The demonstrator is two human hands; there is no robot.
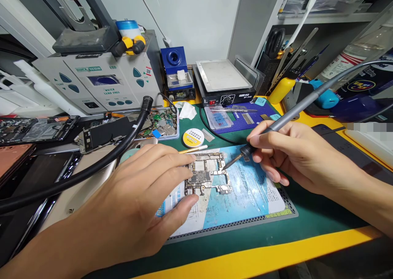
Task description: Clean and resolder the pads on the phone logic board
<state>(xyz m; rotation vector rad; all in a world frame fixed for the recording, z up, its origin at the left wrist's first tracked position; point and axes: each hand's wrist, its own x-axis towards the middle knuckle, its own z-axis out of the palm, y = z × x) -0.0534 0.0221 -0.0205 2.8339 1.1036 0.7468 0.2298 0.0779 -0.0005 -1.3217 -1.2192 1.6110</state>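
Observation:
A phone circuit board [201, 176] lies flat on a blue and white work pad [245, 193]. My left hand [144, 189] steadies its left side, with the fingertips at the upper left edge and the thumb near the lower left corner. In my right hand [285, 152] is a soldering iron [288, 111], held like a pen. Its tip is at the board's upper right part, by the open gap in the board; whether it touches cannot be made out. Part of the board's left edge is hidden by my left fingers.
Behind stand a hot air station [107, 82], a soldering iron stand [174, 66] and a heating plate [224, 76]. A black hose [123, 146] crosses at left over several phones. A round tin [193, 138] and a tray of board scraps [164, 125] sit behind the pad.

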